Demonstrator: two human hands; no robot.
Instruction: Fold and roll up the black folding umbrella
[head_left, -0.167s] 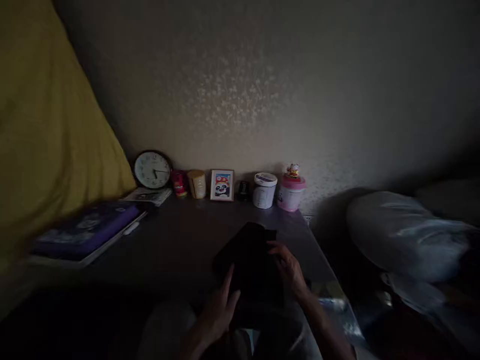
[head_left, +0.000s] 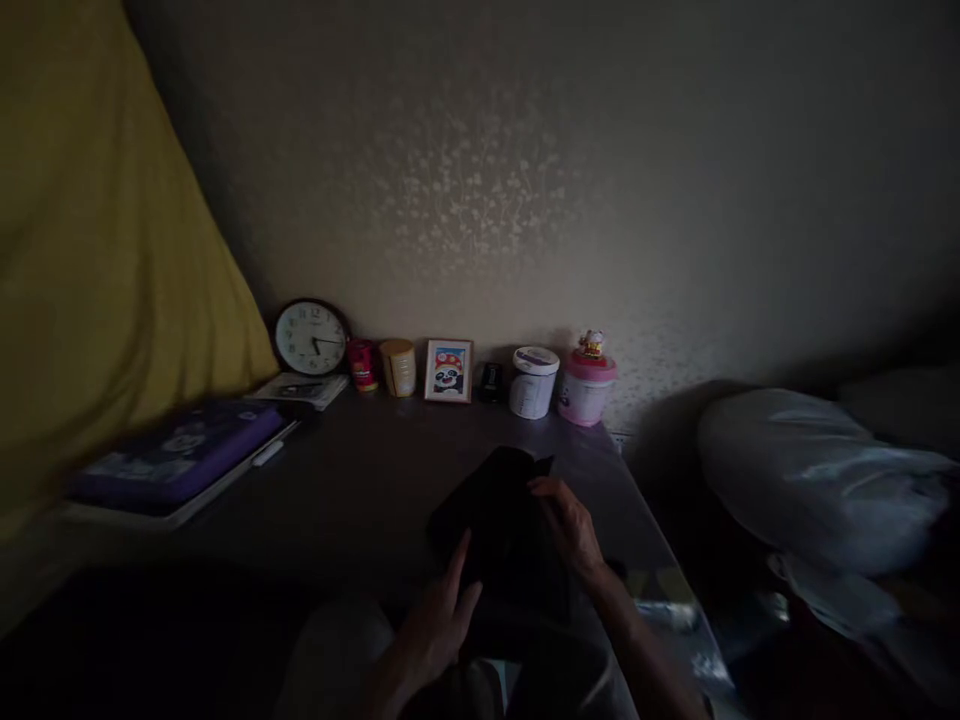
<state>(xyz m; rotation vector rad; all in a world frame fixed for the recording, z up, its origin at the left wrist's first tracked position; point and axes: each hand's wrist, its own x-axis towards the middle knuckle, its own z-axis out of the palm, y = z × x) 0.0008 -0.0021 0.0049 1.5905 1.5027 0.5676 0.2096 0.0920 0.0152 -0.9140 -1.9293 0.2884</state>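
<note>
In the dim light, a black flat item (head_left: 491,500) with a rounded far corner lies or is held over the near part of the table. It is too dark to make out its kind. My left hand (head_left: 439,615) rests at its near left side, index finger and thumb stretched out and apart. At the right edge, my right hand (head_left: 570,530) has its fingertips pinched on a thin black flap (head_left: 543,466) that sticks out past them. My other right-hand fingers are curled and partly hidden.
Along the wall stand a clock (head_left: 311,338), a red can (head_left: 363,366), a yellow tub (head_left: 398,368), a framed panda picture (head_left: 449,371), a white tub (head_left: 534,383) and a pink-lidded tub (head_left: 587,388). Left lies a purple case (head_left: 180,455); right, a pale bag (head_left: 810,480).
My right fingertips have shifted slightly left, and the flap beside them has tilted from a square corner to a pointed one. My left hand stays nearly still.
</note>
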